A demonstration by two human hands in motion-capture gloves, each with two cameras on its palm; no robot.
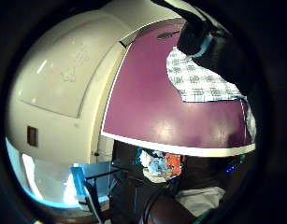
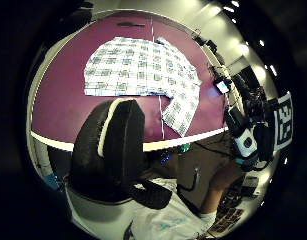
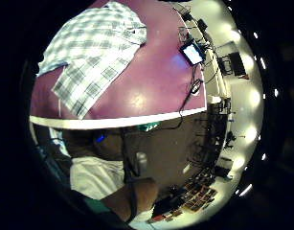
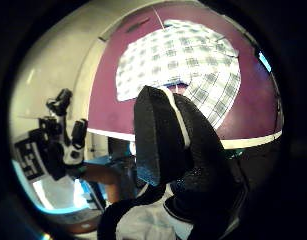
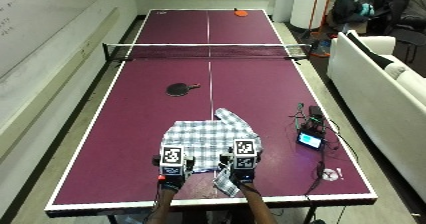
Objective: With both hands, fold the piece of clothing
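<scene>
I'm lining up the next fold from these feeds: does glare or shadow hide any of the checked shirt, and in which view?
Outside view: even light, no glare on the shirt. Right little finger side palm view: lamp glints on the table, beside the shirt only. Right thumb side palm view: the right hand covers the shirt's near edge. Left thumb side palm view: the left hand covers mostly table.
</scene>
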